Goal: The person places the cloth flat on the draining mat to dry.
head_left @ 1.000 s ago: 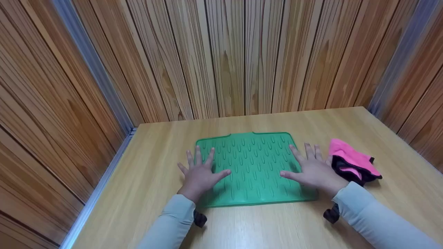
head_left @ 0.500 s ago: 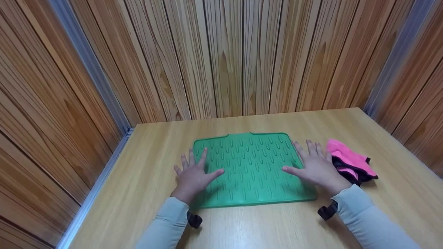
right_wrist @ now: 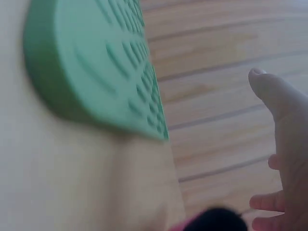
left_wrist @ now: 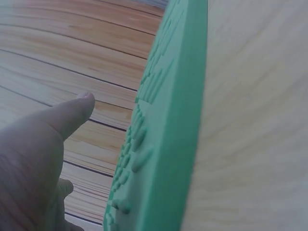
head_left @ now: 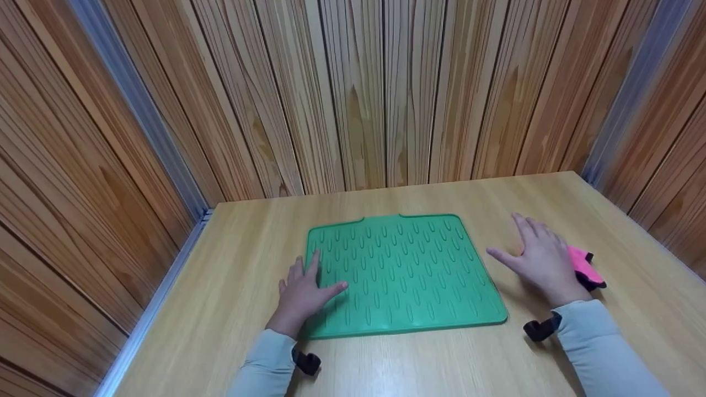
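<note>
A green mat with raised oval ridges (head_left: 402, 270) lies flat on the wooden table. Over its left edge is my left hand (head_left: 303, 295), fingers spread and holding nothing; in the left wrist view the thumb (left_wrist: 72, 113) points out above the ridged surface. To the right of the mat, my right hand (head_left: 543, 262) hovers with fingers extended, in front of a pink cloth with black edging (head_left: 584, 264). Much of the cloth is hidden behind that hand. In the right wrist view the cloth's black edge (right_wrist: 216, 220) shows at the bottom, close by the fingers.
The wooden table (head_left: 419, 364) reaches back to a wood-panelled wall (head_left: 364, 94). Panels also rise on the left and right, with metal posts (head_left: 149, 105) at the corners. A black wrist strap (head_left: 540, 328) sits on each sleeve.
My right hand has moved right, off the mat and over the pink cloth, covering much of it. The left hand has shifted slightly left and nearer to me. The mat lies about where it was.
</note>
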A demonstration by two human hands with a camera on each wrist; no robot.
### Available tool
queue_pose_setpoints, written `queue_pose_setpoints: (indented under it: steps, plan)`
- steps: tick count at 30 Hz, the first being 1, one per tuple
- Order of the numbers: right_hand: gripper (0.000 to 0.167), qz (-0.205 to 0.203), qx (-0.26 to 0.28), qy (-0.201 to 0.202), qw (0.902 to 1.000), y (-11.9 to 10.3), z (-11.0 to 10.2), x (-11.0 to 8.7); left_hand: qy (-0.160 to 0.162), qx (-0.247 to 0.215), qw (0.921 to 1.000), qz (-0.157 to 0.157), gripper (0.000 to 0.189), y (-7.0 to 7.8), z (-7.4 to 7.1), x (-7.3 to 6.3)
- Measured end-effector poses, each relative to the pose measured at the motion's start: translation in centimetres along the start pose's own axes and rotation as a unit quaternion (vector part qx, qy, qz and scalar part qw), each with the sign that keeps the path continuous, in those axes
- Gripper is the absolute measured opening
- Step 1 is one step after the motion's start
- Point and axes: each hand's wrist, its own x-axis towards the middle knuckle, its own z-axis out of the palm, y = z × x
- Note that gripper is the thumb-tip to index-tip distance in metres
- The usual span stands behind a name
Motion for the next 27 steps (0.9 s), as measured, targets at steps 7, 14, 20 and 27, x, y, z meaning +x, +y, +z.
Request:
queue_pose_setpoints:
  steps: [7,14,20,27]
  plan:
    - [0.116,0.031,-0.012,0.028,0.9991,3.4,-0.2,-0.1,-0.010,-0.032,0.9993,-0.019,0.111,-0.9,0.3,-0.1]
    - [0.122,0.082,0.005,-0.009,0.9966,5.8,0.1,-0.5,-0.016,-0.026,0.9994,-0.012,0.108,-1.6,0.5,0.3]
    - [0.124,0.109,0.038,-0.032,0.9928,7.0,0.7,-0.9,-0.028,-0.024,0.9992,-0.015,0.102,-2.3,0.9,0.2]
    - [0.121,0.107,0.040,-0.013,0.9933,7.6,1.2,-1.1,-0.023,-0.024,0.9994,-0.007,0.097,-2.4,1.1,0.1]
